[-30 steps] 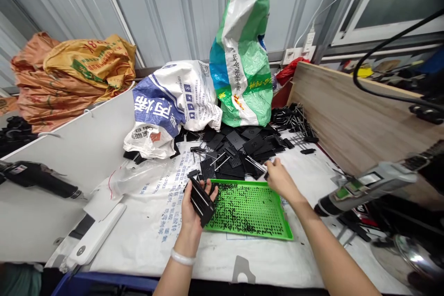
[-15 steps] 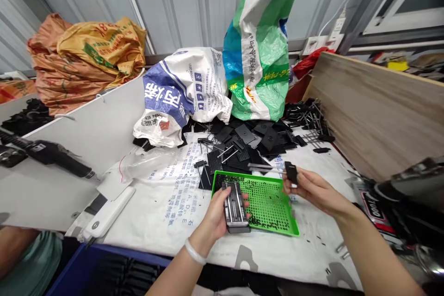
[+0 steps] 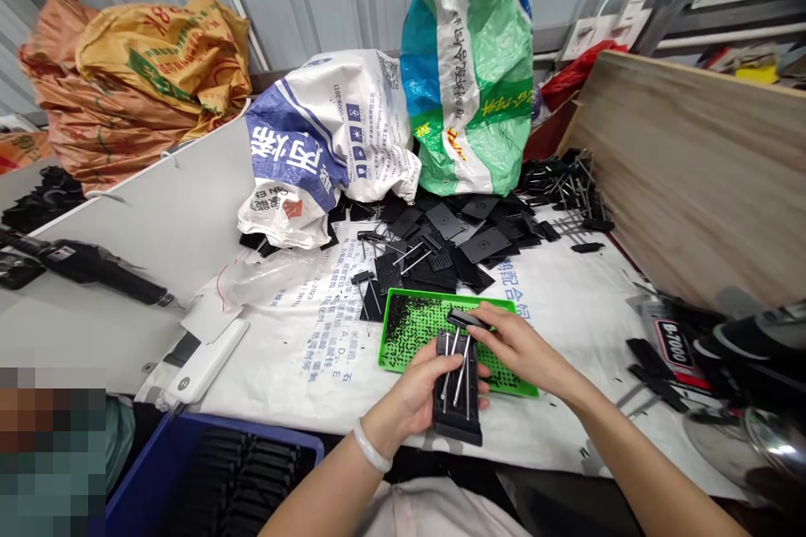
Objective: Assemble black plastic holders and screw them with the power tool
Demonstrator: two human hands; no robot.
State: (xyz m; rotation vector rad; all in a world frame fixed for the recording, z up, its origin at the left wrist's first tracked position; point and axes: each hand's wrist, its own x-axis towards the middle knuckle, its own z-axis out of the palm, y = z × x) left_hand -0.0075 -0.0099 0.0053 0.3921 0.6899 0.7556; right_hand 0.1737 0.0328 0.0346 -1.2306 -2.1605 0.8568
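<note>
Seen from the head: left grip closed around a black plastic frame set with metal pins, just over the near edge of the green perforated tray; right grip pinching a small black piece above that frame. Beyond the tray, a heap of black plastic plates; nearer the body and left of the tray, a blue crate.

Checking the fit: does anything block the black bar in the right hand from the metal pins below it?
Nothing visible: the black bar in the right hand lies at the tips of the metal pins in the black holder.
</note>
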